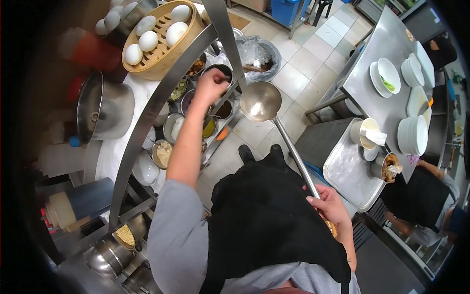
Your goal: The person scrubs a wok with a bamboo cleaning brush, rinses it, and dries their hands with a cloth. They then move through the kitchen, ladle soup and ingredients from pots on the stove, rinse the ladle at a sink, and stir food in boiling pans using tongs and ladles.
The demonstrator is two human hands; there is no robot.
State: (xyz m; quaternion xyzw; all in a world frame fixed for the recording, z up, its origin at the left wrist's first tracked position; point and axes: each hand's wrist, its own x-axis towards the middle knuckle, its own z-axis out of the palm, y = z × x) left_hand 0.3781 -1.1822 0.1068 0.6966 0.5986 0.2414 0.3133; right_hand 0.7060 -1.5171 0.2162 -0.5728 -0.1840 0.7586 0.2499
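Black apron (279,215); right hand (329,203) grips long steel ladle (261,101); left hand (214,87), fingers bunched, pinch unclear, likely seasoning; next, level ladle.

So the left hand (214,87) is over a dark-looking pot (223,68) among the small tubs of ingredients, fingers curled; can't tell if they're pinching anything. The right hand (329,203) grips a big metal ladle (291,148) by the handle, bowl end up near that pot. Eggs (148,41) sit in a bamboo steamer (155,73) off to the left. Over right, there's a steel table (360,90) with stacked white plates (413,136), plus another person (416,196) in a black apron.
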